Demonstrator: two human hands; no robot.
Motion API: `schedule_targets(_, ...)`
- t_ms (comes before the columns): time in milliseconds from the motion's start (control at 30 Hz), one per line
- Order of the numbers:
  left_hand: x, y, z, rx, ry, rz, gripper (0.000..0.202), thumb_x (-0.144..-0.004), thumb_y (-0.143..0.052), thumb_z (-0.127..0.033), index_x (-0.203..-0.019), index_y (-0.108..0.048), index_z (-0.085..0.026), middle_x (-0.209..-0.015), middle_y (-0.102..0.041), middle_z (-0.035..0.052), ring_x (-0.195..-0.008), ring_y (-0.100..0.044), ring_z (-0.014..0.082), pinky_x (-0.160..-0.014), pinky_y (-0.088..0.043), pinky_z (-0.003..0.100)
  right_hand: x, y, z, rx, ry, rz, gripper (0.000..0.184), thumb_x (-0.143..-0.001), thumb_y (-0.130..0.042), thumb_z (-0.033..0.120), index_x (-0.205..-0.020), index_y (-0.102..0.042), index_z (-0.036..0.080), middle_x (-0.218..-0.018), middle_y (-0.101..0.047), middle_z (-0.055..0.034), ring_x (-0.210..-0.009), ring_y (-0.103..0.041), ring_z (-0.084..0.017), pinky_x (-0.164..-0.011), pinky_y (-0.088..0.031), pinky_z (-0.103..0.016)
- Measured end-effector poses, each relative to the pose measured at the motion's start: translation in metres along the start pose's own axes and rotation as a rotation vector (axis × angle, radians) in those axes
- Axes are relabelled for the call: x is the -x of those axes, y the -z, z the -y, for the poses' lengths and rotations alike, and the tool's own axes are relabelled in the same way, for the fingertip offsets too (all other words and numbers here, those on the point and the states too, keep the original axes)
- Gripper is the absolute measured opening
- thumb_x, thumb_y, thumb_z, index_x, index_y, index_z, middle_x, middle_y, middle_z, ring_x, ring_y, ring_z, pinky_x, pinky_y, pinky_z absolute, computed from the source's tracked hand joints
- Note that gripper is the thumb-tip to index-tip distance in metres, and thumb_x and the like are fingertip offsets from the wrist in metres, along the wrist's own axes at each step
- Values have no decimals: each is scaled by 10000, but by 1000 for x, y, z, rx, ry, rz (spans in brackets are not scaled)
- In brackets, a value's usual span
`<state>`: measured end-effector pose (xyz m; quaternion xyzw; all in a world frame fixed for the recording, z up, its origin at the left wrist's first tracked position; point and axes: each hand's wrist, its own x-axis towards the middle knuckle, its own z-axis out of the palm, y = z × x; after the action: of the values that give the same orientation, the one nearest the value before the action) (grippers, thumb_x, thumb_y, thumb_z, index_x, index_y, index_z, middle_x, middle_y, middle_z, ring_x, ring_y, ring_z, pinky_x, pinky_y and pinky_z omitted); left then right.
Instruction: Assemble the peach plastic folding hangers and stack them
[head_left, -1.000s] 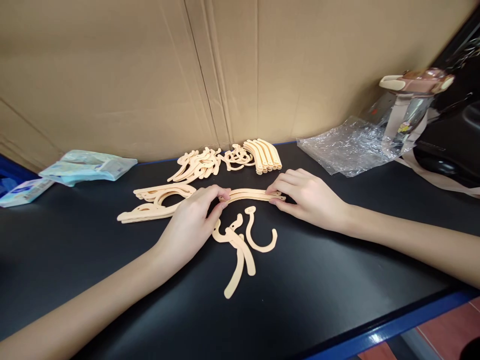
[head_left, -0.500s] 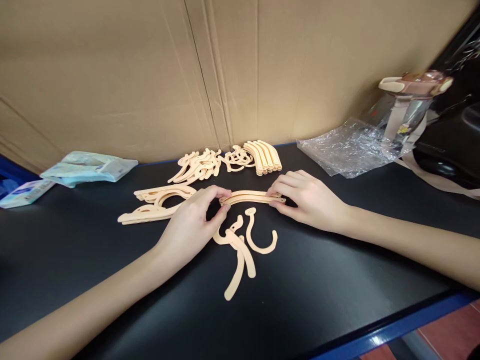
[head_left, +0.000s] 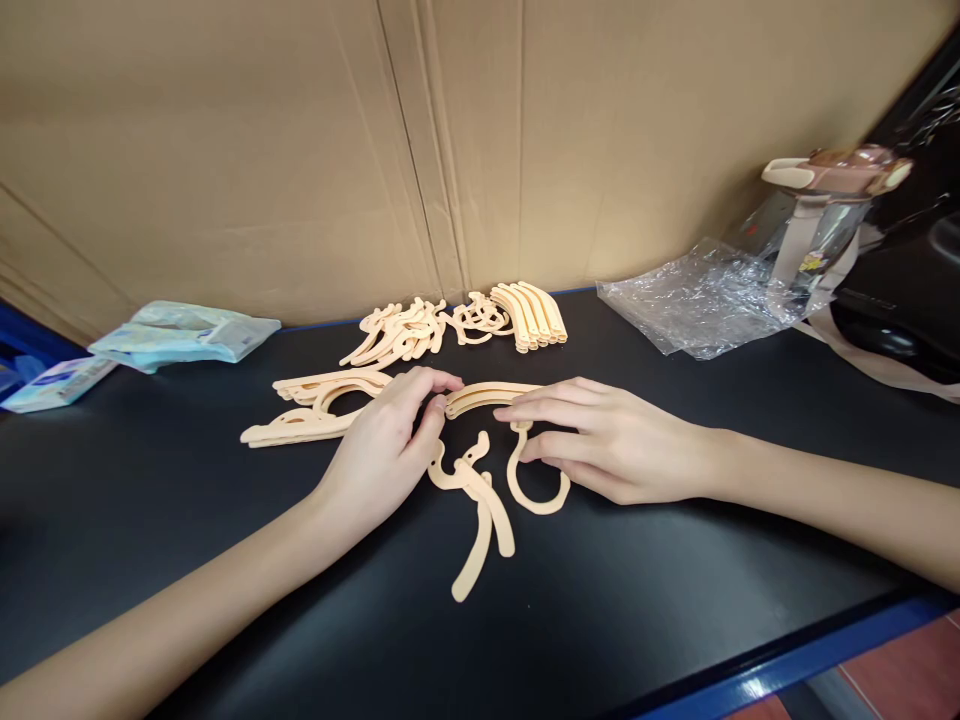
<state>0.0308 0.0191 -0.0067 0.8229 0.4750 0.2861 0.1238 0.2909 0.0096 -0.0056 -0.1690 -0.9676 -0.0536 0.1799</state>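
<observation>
Peach-coloured plastic hanger parts lie on a black table. My left hand pinches the left end of a curved two-piece hanger arm between thumb and fingers. My right hand lies over the arm's right end with fingers stretched, touching a loose hook piece. Just below the hands lie two crossed curved arm pieces. Assembled hangers are stacked to the left of my left hand.
Piles of hanger parts sit at the table's back against a cardboard wall. Clear plastic wrap and a bottle stand at the right. Blue tissue packs lie at the left.
My right hand has let go of the arm's right end and slid down and left onto the hook piece. The left hand keeps its pinch.
</observation>
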Motion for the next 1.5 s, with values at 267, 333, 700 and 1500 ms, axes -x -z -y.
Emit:
schedule_targets(267,2,1,-2,-137,-144,5,218,-976,-436,-233,-1015,-642,-174,-1013,-673,40,-937,-607,211,-839,-475,370,1,-5,-3,10,-21,-14,263,-996,-485,216,-1199,-640,153,-1191,-658,-107,-1136,-577,-232,-909,-479,-373)
schedule_targets(333,3,1,-5,-231,-236,-15,227,-983,-436,-211,-1011,-657,-169,-996,-693,37,-915,-599,215,-826,-465,374,1,-4,-2,15,-30,-15,238,-1005,-477,235,-1106,-675,148,-1079,-672,-91,-1031,-587,-207,-861,-477,-342)
schedule_targets(700,3,-3,-7,-184,-263,91,175,-977,-507,-279,-1013,-639,-169,-950,-662,10,-702,-608,129,-636,-447,272,-1,-5,0,-91,-96,-72,134,-1014,-399,156,-983,-529,154,-983,-656,-94,-884,-574,-184,-783,-489,-320)
schedule_targets(1500,3,1,-13,453,85,102,113,-971,-459,-300,-993,-548,-234,-844,-600,-11,-676,-592,127,-622,-519,260,4,-4,-7,-667,-480,-271,191,-1041,-368,251,-1070,-549,196,-714,-524,39,-629,-504,-82,-630,-429,-225)
